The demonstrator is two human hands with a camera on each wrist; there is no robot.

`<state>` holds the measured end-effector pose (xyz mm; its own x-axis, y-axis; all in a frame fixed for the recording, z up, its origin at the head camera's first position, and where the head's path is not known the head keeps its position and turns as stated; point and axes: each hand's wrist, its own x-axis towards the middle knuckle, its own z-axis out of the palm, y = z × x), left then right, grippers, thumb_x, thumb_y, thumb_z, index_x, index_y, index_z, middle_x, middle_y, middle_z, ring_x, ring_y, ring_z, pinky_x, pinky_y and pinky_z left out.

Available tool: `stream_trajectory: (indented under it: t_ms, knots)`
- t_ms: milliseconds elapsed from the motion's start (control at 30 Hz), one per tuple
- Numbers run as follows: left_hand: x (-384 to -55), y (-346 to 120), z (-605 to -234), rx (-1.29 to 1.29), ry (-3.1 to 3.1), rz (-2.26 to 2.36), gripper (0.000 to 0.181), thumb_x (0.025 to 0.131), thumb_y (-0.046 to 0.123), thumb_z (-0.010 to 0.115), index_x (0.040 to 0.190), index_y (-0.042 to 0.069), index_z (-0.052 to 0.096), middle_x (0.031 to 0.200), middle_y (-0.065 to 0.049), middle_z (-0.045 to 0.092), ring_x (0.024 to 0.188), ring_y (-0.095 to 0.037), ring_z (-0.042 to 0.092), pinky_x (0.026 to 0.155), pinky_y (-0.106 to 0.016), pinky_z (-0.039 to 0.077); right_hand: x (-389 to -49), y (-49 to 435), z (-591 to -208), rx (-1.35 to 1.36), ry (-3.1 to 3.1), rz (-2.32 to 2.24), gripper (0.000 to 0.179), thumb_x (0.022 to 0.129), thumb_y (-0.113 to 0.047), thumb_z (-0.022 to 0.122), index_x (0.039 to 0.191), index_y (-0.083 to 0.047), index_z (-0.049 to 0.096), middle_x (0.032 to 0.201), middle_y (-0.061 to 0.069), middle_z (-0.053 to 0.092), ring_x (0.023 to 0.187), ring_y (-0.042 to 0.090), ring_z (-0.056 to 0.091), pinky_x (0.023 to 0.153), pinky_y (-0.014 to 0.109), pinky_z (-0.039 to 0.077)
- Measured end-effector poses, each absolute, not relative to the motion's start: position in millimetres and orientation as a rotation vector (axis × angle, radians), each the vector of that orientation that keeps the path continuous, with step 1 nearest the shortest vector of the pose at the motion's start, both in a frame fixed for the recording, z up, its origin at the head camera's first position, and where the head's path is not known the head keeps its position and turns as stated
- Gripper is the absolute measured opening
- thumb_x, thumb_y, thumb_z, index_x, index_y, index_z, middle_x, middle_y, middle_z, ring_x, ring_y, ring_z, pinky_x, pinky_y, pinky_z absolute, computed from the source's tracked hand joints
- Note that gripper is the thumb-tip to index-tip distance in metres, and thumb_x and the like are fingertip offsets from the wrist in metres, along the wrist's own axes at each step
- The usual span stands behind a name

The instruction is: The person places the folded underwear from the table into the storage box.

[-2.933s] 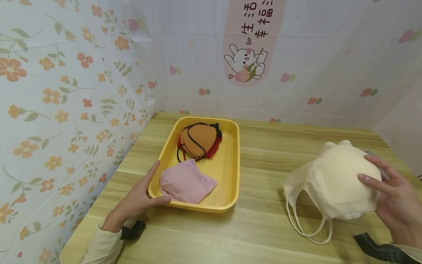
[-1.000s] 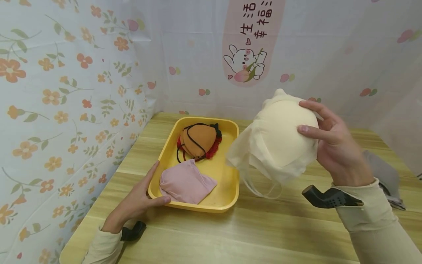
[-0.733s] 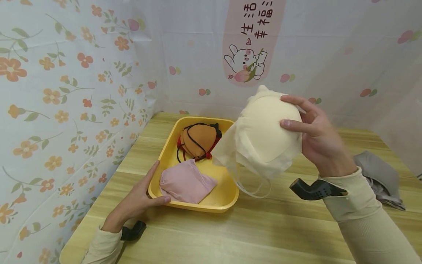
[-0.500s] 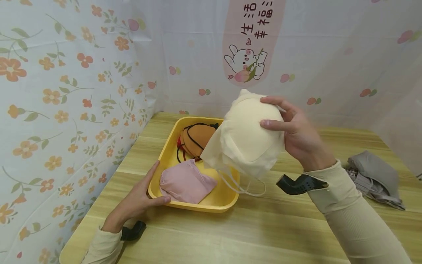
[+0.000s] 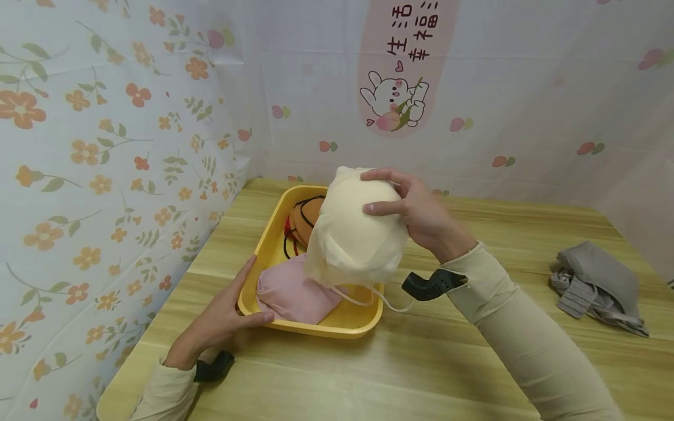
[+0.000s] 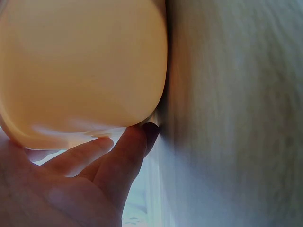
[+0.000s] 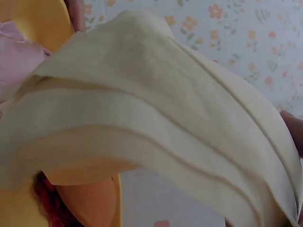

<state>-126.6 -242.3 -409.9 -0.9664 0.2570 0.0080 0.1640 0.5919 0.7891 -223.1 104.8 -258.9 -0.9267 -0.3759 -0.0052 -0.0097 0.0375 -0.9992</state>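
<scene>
My right hand [image 5: 421,216] pinches a folded cream bra [image 5: 353,222] by its rounded cup, thumb on the near face. Its thin straps dangle over the right side of a yellow tray [image 5: 337,333]. The bra fills most of the right wrist view, with a fingertip [image 7: 293,132] at its edge. At the tray's near left corner my left hand [image 5: 223,316] holds the rim, thumb along the front and fingers against the side wall. Inside lie a folded pink cloth garment [image 5: 295,292] and an orange bra [image 5: 305,225] with black straps and red lace, partly hidden.
A folded grey bra-like garment [image 5: 605,280] lies on the wooden table [image 5: 474,356] at the right. Flower-printed cloth [image 5: 116,193] hangs along the left side, and a printed curtain [image 5: 505,105] closes off the back.
My right hand has lifted the cream bra from the table's right side and carried it left over the tray, lowering it lately. The grey garment is uncovered. My left hand stays put.
</scene>
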Motion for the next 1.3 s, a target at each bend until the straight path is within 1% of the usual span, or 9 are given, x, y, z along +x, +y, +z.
stream_trajectory:
  t_ms: [133, 300, 467, 633, 767, 1000, 1100, 1167, 1300]
  knots:
    - [-127, -242, -411, 0.349, 2.696, 1.341, 0.114, 0.082, 0.037, 0.080, 0.164, 0.019, 0.002, 0.166, -0.025, 0.020, 0.149, -0.047, 0.029, 0.116, -0.068, 0.027, -228, 89, -267, -0.434, 2.060, -1.895, 0.050, 0.087, 0.001, 0.072, 0.132, -0.016, 0.060, 0.141, 0.009, 0.047, 0.109, 0.027, 0.058, 0.079, 0.036, 0.060]
    - [-127, -242, -411, 0.346, 2.694, 1.340, 0.115, 0.082, 0.037, 0.080, 0.164, 0.019, 0.002, 0.166, -0.025, 0.021, 0.149, -0.047, 0.029, 0.116, -0.068, 0.027, -233, 72, -281, -0.475, 2.079, -1.797, 0.051, 0.087, -0.001, 0.073, 0.134, -0.012, 0.059, 0.143, 0.010, 0.049, 0.112, 0.028, 0.058, 0.079, 0.037, 0.059]
    - [-126, -244, -409, 0.364, 2.709, 1.327, 0.115, 0.082, 0.038, 0.080, 0.164, 0.018, 0.002, 0.165, -0.026, 0.022, 0.148, -0.048, 0.030, 0.115, -0.068, 0.028, -233, 54, -289, -0.473, 2.087, -1.725, 0.048, 0.087, -0.002, 0.074, 0.132, -0.012, 0.062, 0.145, 0.006, 0.049, 0.115, 0.028, 0.056, 0.081, 0.035, 0.058]
    - [-126, -245, -410, 0.394, 2.727, 1.328, 0.114, 0.082, 0.036, 0.080, 0.164, 0.017, 0.003, 0.165, -0.026, 0.023, 0.147, -0.048, 0.032, 0.114, -0.067, 0.030, -232, 37, -296, -0.504, 2.090, -1.670, 0.049, 0.085, 0.001, 0.074, 0.132, -0.011, 0.064, 0.144, 0.009, 0.053, 0.112, 0.027, 0.058, 0.080, 0.033, 0.057]
    - [-128, -245, -412, 0.418, 2.739, 1.320, 0.113, 0.083, 0.037, 0.079, 0.164, 0.016, 0.004, 0.163, -0.027, 0.026, 0.145, -0.048, 0.036, 0.113, -0.067, 0.033, -232, 26, -303, -0.537, 2.116, -1.585, 0.049, 0.086, 0.003, 0.073, 0.133, -0.011, 0.065, 0.143, 0.011, 0.057, 0.111, 0.026, 0.061, 0.081, 0.034, 0.058]
    - [-130, -245, -414, 0.414, 2.721, 1.337, 0.113, 0.083, 0.036, 0.080, 0.164, 0.015, 0.003, 0.162, -0.026, 0.028, 0.143, -0.046, 0.040, 0.112, -0.065, 0.036, -234, 13, -322, -0.544, 2.121, -1.462, 0.049, 0.089, 0.005, 0.069, 0.134, -0.013, 0.064, 0.135, 0.017, 0.063, 0.115, 0.028, 0.063, 0.087, 0.038, 0.059]
    - [-130, -245, -414, 0.405, 2.710, 1.351, 0.113, 0.083, 0.036, 0.080, 0.164, 0.016, 0.004, 0.162, -0.025, 0.029, 0.143, -0.044, 0.041, 0.112, -0.063, 0.036, -235, 10, -331, -0.560, 2.179, -1.385, 0.047, 0.089, 0.003, 0.070, 0.132, -0.014, 0.065, 0.135, 0.016, 0.063, 0.116, 0.027, 0.063, 0.089, 0.038, 0.058]
    - [-130, -244, -413, 0.401, 2.710, 1.347, 0.114, 0.082, 0.037, 0.080, 0.164, 0.016, 0.003, 0.163, -0.025, 0.028, 0.144, -0.045, 0.039, 0.113, -0.064, 0.035, -235, 9, -336, -0.598, 2.244, -1.310, 0.045, 0.088, 0.000, 0.072, 0.131, -0.014, 0.066, 0.133, 0.014, 0.064, 0.113, 0.024, 0.064, 0.089, 0.034, 0.057]
    - [-129, -242, -412, 0.372, 2.701, 1.347, 0.115, 0.082, 0.038, 0.080, 0.164, 0.017, 0.002, 0.165, -0.024, 0.022, 0.147, -0.046, 0.032, 0.115, -0.067, 0.030, -236, 7, -346, -0.704, 2.415, -1.082, 0.042, 0.088, -0.010, 0.076, 0.128, -0.017, 0.068, 0.111, 0.016, 0.068, 0.092, 0.017, 0.058, 0.076, 0.025, 0.051]
